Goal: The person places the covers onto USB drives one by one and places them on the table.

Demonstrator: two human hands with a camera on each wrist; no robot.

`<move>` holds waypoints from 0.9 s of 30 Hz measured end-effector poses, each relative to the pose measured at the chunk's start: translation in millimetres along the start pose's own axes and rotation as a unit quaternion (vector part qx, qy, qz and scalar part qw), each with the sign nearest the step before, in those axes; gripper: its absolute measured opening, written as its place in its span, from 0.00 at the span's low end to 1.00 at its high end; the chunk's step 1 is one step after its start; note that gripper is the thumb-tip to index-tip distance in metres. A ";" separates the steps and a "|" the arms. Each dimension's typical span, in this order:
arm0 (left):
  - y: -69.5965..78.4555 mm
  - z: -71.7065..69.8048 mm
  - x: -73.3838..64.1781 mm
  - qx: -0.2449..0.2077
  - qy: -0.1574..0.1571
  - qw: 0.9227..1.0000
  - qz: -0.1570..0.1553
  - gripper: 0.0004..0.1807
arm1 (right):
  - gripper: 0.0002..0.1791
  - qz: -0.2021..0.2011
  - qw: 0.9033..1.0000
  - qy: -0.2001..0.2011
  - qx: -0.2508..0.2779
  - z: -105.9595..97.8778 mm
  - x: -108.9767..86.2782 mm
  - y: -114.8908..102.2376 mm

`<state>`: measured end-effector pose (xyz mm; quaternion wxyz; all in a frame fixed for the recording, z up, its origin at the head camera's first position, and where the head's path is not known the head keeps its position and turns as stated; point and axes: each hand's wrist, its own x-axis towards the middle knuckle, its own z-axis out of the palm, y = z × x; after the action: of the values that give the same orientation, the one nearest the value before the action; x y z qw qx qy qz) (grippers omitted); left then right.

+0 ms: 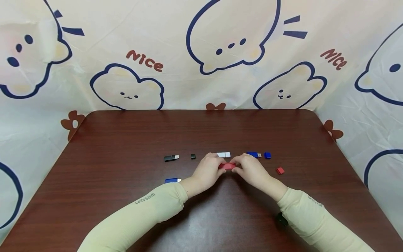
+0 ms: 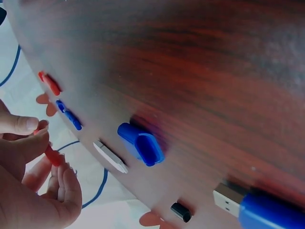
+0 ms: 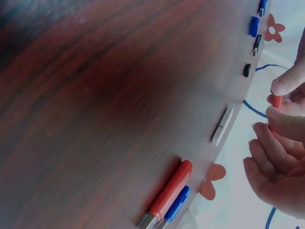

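Note:
Both hands meet over the middle of the table around a small red USB stick [image 1: 228, 166]. My left hand [image 1: 207, 170] pinches its left end with thumb and fingers. The other end is pinched by my right hand [image 1: 252, 170]. In the left wrist view the red stick [image 2: 53, 155] shows between the fingertips, with no metal plug visible; fingers cover much of it. Just beyond the hands lies a white USB stick [image 1: 224, 154]. Next to the right hand is a blue USB stick [image 1: 254, 154] with its plug bare.
A black USB stick [image 1: 171, 158] and black cap [image 1: 193, 156] lie left. Nearer is another blue USB stick [image 1: 171, 180]; its blue cap [image 2: 143, 145] shows in the left wrist view. Rightward are a blue cap [image 1: 267, 155], a red cap [image 1: 280, 170] and another red USB stick [image 3: 172, 188].

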<state>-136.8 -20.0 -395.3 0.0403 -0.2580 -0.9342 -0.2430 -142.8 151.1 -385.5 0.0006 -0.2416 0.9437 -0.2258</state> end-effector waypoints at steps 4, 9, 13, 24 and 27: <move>0.1 0.3 -0.3 0.001 -0.004 1.000 -0.003 0.06 | 0.06 -0.005 1.000 -0.005 -0.004 0.6 -0.2 -0.3; 0.0 0.4 -0.2 0.003 0.002 1.000 -0.003 0.06 | 0.06 -0.018 1.000 0.002 -0.024 0.4 1.2 -1.9; -0.5 0.8 -0.6 0.002 0.002 1.000 -0.001 0.07 | 0.06 -0.019 0.999 -0.006 -0.032 -0.4 2.0 -3.0; -4.5 1.3 -1.4 0.033 0.013 0.999 0.006 0.08 | 0.08 0.031 0.999 -0.033 -0.001 -1.1 2.3 -0.9; -5.5 1.1 -2.6 0.041 0.013 0.999 0.002 0.08 | 0.08 0.039 0.998 -0.039 -0.014 -0.2 2.2 -1.0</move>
<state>-137.3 -24.8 -399.1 0.0635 -0.2546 -0.9423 -0.2077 -144.3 149.5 -384.7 0.0432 -0.2129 0.9549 -0.2024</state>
